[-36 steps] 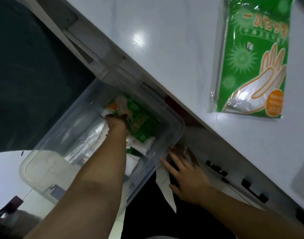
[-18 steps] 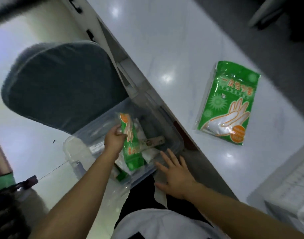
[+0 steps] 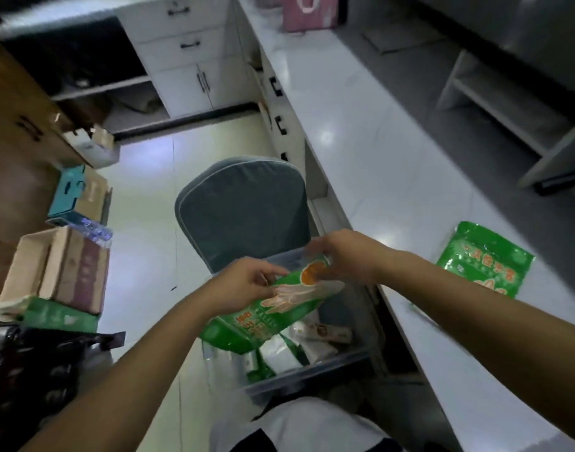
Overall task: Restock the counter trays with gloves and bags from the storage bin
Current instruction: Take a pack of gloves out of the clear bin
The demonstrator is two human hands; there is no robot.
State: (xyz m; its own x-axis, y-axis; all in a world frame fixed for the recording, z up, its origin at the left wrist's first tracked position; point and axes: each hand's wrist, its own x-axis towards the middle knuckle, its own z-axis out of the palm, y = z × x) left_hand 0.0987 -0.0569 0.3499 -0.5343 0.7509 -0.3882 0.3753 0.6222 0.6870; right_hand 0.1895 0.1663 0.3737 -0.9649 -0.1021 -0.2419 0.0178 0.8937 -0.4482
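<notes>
Retrieval step under way — left hand (image 3: 247,285) and right hand (image 3: 348,256) are both pinching a green glove pack (image 3: 266,314) above the storage bin (image 3: 312,380); next move, in my judgement, is carrying it to the counter (image 3: 361,151).

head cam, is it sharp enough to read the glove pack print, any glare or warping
Head view: soft with motion blur, so the print on the held glove pack is unreadable; ceiling lights glare off the white counter and the floor; wide-angle warping bends the counter edge and cabinets; dim, greenish light overall.
</notes>
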